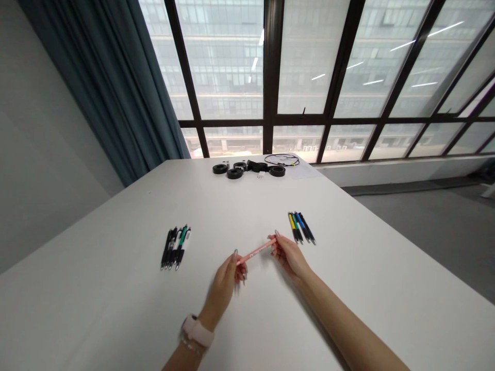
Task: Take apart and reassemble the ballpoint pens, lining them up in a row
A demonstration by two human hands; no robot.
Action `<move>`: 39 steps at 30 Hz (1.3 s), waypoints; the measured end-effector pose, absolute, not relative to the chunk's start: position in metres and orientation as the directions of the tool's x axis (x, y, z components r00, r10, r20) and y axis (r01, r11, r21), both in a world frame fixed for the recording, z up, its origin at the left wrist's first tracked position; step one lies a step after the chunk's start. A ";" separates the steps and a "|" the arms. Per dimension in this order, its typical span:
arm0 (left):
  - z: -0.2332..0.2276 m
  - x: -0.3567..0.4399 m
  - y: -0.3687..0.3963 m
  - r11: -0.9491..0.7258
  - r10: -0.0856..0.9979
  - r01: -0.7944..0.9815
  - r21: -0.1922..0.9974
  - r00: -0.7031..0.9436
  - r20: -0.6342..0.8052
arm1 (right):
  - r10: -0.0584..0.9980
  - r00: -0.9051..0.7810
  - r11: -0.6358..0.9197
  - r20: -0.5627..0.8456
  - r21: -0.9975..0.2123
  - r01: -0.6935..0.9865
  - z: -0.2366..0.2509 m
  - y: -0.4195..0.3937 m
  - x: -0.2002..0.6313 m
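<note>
Between my hands a slim pink pen [257, 251] is held above the white table, tilted with its right end farther away. My left hand [225, 275] pinches its near left end, and my right hand [289, 256] grips the far right end with thumb and fingers. The ends of the pen are partly hidden by my fingers. Just beyond my right hand lies a row of pens [301, 228] with yellow, green, blue and black barrels. Off to the left of my left hand, a second row of pens [176, 248] shows black, white and green barrels, side by side.
On the far part of the white table [216, 206] are several black tape rolls [234, 173], a coiled black cable [282, 159] and a pale sheet [305, 171]. A blue curtain [127, 87] hangs at left. Windows stand behind; the table's right edge borders a grey floor [433, 221].
</note>
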State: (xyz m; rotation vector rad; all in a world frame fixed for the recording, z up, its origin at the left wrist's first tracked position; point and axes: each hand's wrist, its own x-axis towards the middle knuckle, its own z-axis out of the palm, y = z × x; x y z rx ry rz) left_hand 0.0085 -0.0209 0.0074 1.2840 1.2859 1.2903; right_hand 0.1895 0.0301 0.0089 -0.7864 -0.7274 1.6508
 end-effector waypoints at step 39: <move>0.003 -0.002 -0.030 -0.201 0.980 0.672 0.713 0.129 0.155 | 0.997 0.024 0.078 0.074 -0.950 -0.302 0.007 0.032 0.187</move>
